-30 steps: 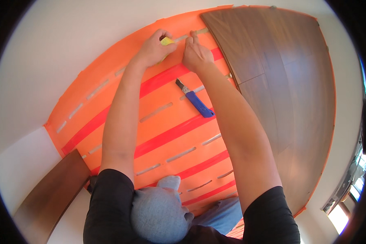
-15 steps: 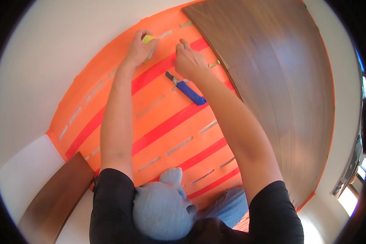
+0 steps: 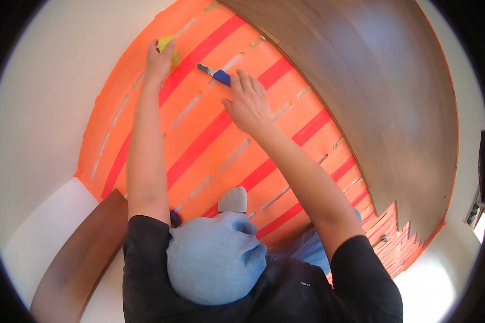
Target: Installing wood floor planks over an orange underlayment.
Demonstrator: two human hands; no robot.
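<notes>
My left hand is closed on a small yellow object above the orange underlay, close to the left wall; its exact kind is unclear. On the underlay lies a utility knife with a blue handle, its dark blade pointing to the far left. My right hand is over the rear of that handle, fingers stretched across it and thumb spread apart on the near side. The covered part of the handle cannot be seen. Red strips and slots run across the orange underlay beneath both hands.
Brown wood-look floor planks cover the right side, with a stepped end at the near right. A loose brown plank stands at the lower left by the white wall. My knee in light blue denim rests low in the middle.
My right hand, previously beyond the knife with a finger pointing out, has come back over its handle. My left hand still holds the yellow object. The whole view has shifted.
</notes>
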